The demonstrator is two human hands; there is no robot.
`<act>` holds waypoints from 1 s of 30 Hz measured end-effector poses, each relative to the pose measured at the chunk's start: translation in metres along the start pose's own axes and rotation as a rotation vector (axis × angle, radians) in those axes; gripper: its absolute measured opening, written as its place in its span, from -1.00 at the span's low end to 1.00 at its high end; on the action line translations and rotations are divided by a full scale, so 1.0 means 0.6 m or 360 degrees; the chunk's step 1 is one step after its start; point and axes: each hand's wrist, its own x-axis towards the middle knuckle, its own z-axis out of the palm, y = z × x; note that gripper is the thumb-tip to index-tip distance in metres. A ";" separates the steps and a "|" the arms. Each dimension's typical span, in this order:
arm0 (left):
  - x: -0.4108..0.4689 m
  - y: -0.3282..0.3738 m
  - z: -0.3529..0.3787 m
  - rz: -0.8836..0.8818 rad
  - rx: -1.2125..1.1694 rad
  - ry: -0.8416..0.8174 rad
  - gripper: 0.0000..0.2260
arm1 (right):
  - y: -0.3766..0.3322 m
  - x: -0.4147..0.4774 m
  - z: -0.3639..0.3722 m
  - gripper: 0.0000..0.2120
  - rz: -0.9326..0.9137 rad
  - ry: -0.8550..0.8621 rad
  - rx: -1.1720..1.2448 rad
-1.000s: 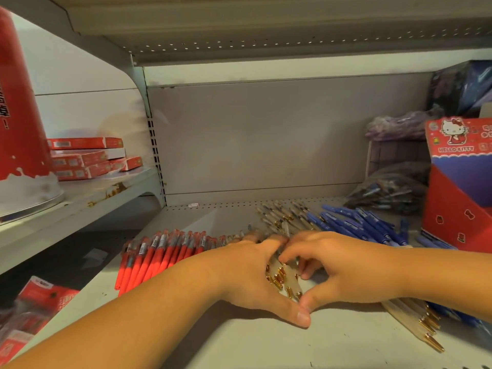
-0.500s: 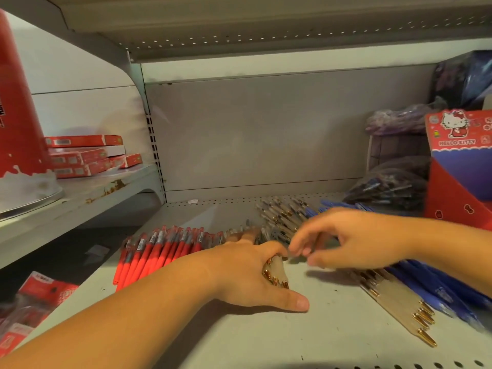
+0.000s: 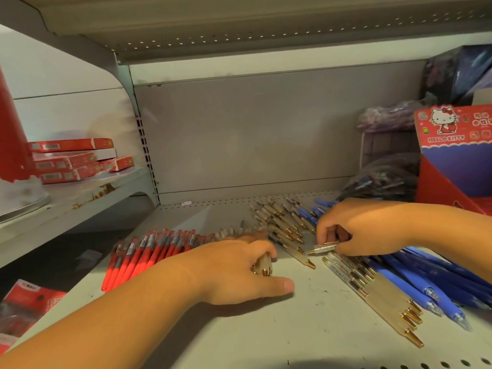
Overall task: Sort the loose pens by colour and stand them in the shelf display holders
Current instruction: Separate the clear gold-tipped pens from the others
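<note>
The left hand curls round a small bundle of beige pens, its thumb flat on the grey metal shelf. The right hand pinches one clear pen. Loose on the shelf lie roughly a dozen red pens, about five gold-tipped pens and a blue pens heap too tangled to count. One Hello Kitty display box stands at the right. About four red flat boxes sit on the neighbouring shelf.
</note>
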 end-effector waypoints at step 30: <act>-0.003 0.028 0.021 0.0270 0.0444 0.0405 -0.57 | -0.038 0.140 0.031 -0.47 0.0256 0.0132 0.0119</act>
